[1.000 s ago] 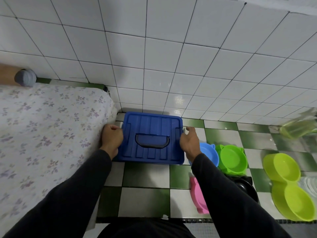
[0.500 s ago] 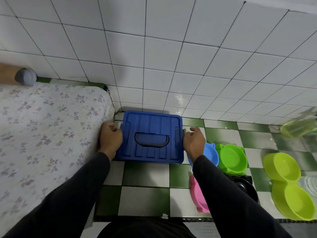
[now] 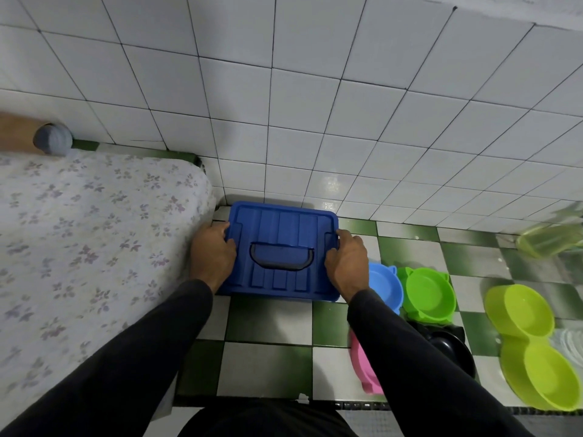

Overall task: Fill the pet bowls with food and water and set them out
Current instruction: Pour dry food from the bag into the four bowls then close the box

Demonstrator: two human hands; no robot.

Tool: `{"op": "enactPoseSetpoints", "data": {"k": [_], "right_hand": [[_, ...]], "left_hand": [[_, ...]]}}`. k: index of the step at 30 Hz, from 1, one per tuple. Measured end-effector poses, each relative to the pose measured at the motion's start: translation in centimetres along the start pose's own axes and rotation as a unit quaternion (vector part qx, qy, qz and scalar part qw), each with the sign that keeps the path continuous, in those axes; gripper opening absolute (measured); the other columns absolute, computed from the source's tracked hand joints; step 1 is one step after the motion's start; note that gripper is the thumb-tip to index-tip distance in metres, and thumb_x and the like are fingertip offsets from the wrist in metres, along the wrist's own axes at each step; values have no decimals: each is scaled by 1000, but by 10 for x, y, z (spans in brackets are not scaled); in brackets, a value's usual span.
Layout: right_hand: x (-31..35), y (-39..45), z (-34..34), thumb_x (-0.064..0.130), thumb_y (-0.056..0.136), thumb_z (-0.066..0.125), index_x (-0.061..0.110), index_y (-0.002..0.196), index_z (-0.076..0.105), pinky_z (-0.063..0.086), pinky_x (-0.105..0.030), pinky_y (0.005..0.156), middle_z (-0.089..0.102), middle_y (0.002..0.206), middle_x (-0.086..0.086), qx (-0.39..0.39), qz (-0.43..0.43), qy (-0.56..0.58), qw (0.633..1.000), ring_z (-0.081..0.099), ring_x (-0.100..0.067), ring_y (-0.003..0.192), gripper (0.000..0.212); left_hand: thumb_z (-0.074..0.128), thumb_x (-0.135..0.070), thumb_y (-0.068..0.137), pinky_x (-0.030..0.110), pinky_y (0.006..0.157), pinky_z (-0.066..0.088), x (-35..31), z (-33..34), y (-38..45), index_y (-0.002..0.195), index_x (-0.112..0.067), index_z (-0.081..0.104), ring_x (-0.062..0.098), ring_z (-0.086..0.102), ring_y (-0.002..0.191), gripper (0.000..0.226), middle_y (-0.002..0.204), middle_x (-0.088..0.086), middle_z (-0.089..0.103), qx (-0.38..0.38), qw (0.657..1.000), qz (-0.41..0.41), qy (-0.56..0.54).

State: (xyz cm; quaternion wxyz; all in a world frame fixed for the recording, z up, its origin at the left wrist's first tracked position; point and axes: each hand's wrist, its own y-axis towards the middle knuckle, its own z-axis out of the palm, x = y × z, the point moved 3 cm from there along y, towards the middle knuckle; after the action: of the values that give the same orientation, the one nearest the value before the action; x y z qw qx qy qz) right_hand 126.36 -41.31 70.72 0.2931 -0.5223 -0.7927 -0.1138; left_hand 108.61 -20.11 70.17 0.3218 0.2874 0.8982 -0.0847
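Head view: the blue bin (image 3: 282,252) sits on the checkered floor (image 3: 268,320) against the tiled wall (image 3: 284,105), its lid on and its recessed handle facing up. The bin serves as the landmark. The left hand (image 3: 212,255) clasps the bin's left edge, fingers curled over the lid rim. The right hand (image 3: 347,263) clasps the right edge the same way, thumb on top. This two-sided hold suits unlatching or lifting the lid; the bin probably contains pet food, though its contents are hidden.

Left of the bin, touching it or nearly so, lies a floral mattress (image 3: 94,247). Right of the bin, just beside it, sits the blue bowl (image 3: 383,287), then the green bowl (image 3: 429,291). Farther right is the double bowl (image 3: 533,345). Nearer the person than the bin are the pink bowl (image 3: 362,367) and black bowl (image 3: 451,348), both partly covered by the right sleeve. All visible bowls appear empty and closely grouped, not yet set out.

Compared with half a second earlier, both hands have shifted slightly forward along the lid edges; the bin and bowls have not moved.
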Motion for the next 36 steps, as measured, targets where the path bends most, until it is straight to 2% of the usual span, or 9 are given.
{"op": "enactPoseSetpoints", "data": {"k": [3, 8, 13, 20, 23, 26, 28, 32, 36], "right_hand": [[12, -4, -7, 13, 91, 58, 10, 134, 54, 42, -29, 80, 57, 117, -13, -46, -3, 57, 997, 56, -24, 93, 43], [43, -6, -12, 25, 81, 56, 22, 118, 48, 53, -36, 75, 67, 98, -9, -46, -1, 171, 984, 63, -25, 85, 38], [100, -12, -4, 10, 88, 59, 19, 116, 46, 41, -12, 53, 59, 75, 2, -25, -58, 235, 970, 57, -2, 61, 32], [178, -33, 41, 7, 89, 66, 13, 119, 47, 44, -6, 52, 60, 79, 5, 46, -150, 265, 951, 59, 13, 65, 36], [208, -50, 66, 11, 89, 68, 17, 121, 51, 47, -11, 58, 64, 82, 3, 71, -177, 258, 947, 61, 5, 67, 37], [235, -64, 88, 9, 89, 67, 23, 112, 50, 45, -10, 53, 59, 69, 5, 98, -202, 238, 945, 58, 5, 61, 32], [252, -72, 99, 11, 89, 67, 26, 107, 50, 45, -16, 50, 59, 66, 5, 107, -219, 217, 945, 58, -1, 58, 29], [274, -80, 120, 14, 91, 64, 16, 112, 63, 44, -22, 59, 65, 80, -2, 120, -243, 184, 945, 60, -16, 71, 21], [289, -81, 136, 18, 92, 62, 11, 115, 63, 54, -35, 77, 65, 93, -5, 126, -270, 131, 946, 61, -21, 84, 24]], "left_hand": [[58, -3, 94, 33, 75, 45, -5, -10, 3, 111, 11, 65, 35, 61, 88, 23, 96, 24, 64, -8, 1000, 4, 2], [56, -3, 96, 29, 86, 46, -10, -44, 14, 131, 3, 65, 33, 63, 100, 37, 113, 22, 62, -64, 998, 27, -3], [57, -6, 97, 31, 82, 41, 15, -94, 22, 131, 0, 67, 36, 61, 96, 36, 111, 25, 62, -114, 993, 6, 20], [58, -10, 98, 38, 92, 48, 68, -173, 18, 125, -2, 69, 37, 62, 107, 31, 120, 22, 64, -178, 981, -67, 25], [57, -10, 99, 37, 102, 48, 97, -200, 18, 129, -2, 68, 34, 62, 117, 33, 129, 20, 65, -194, 975, -102, 33], [56, -5, 99, 24, 93, 46, 124, -225, 22, 126, 0, 71, 32, 67, 109, 31, 125, 19, 70, -200, 971, -125, 39], [56, -3, 98, 26, 91, 49, 144, -238, 26, 122, 0, 73, 34, 67, 106, 29, 121, 20, 72, -193, 971, -134, 45], [53, -2, 97, 29, 89, 52, 176, -254, 35, 119, 0, 75, 37, 66, 105, 31, 117, 23, 72, -170, 973, -149, 52], [52, 1, 97, 31, 91, 52, 189, -261, 41, 121, 1, 73, 39, 65, 105, 33, 117, 23, 72, -155, 975, -149, 62]]}}
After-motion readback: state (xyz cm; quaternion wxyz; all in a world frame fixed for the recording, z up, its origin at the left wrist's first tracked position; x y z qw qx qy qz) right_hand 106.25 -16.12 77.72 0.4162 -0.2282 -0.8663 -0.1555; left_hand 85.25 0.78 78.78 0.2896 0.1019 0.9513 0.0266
